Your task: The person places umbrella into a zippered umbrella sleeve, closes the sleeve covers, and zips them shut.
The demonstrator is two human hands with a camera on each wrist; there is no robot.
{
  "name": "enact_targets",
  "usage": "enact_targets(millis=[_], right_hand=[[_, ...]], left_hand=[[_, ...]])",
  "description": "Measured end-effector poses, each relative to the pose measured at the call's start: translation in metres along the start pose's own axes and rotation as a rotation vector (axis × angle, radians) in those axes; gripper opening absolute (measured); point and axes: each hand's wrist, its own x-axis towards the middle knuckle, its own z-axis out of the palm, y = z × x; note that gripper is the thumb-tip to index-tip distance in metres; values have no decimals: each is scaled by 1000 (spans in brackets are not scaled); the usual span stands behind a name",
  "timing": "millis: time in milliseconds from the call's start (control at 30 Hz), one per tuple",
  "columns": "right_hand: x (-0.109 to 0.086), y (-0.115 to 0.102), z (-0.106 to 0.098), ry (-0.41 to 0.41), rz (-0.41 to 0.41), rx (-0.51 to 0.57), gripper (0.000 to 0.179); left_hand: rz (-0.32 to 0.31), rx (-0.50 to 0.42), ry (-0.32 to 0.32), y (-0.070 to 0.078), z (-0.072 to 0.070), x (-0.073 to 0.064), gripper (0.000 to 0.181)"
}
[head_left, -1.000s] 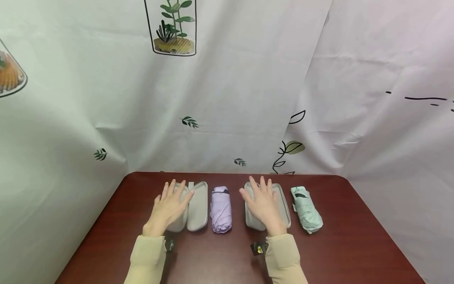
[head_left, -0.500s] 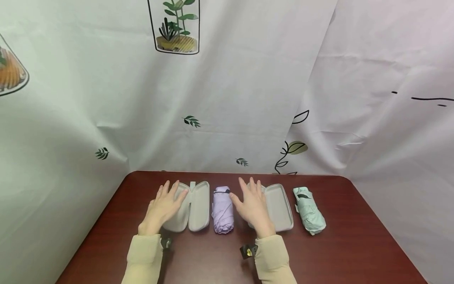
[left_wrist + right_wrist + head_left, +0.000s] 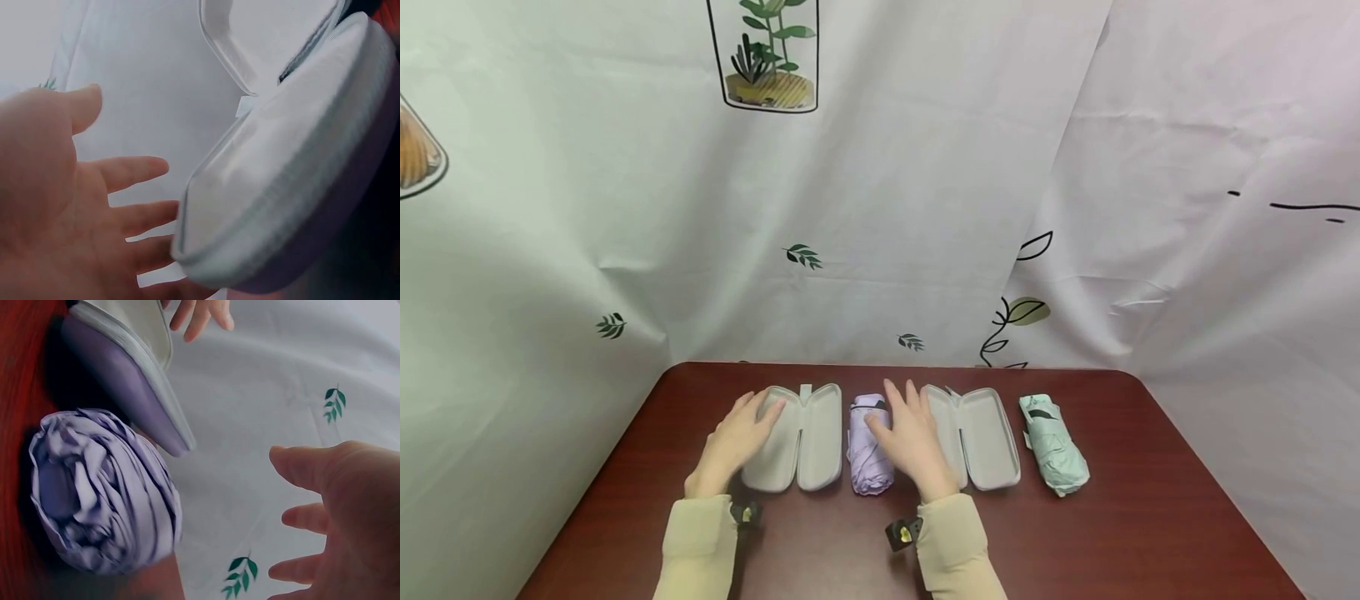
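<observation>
My left hand [image 3: 730, 446] is at the left side of an unzipped case [image 3: 820, 437] that lies spread open, its lining pale grey. In the left wrist view its fingers [image 3: 134, 172] are spread, with some fingertips right at the case's rim. My right hand [image 3: 913, 442], fingers extended, overlaps the folded purple umbrella [image 3: 868, 471] in the head view. The right wrist view shows a gap between that hand and the rolled umbrella [image 3: 112, 494]; the left case's purple outside [image 3: 112, 365] shows behind. A second opened case [image 3: 991, 437] lies under and right of my right wrist.
A folded mint-green umbrella [image 3: 1054, 450] lies slanted at the right of the dark red table [image 3: 1120, 533]. A white patterned cloth [image 3: 880, 183] hangs behind the table's far edge and along its sides.
My right hand has moved left, from over the right case to over the purple umbrella. My left hand has shifted left and slightly nearer, uncovering more of the left case.
</observation>
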Motion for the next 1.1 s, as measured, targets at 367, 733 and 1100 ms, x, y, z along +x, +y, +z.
enact_targets(millis=[367, 733, 1100], right_hand=[[0, -2, 19, -41, 41, 60, 62], [3, -1, 40, -60, 84, 90, 69], [4, 1, 54, -48, 123, 56, 77]], left_hand=[[-20, -89, 93, -16, 4, 6, 61], [-17, -130, 197, -25, 8, 16, 37], [-57, -168, 182, -28, 12, 17, 24]])
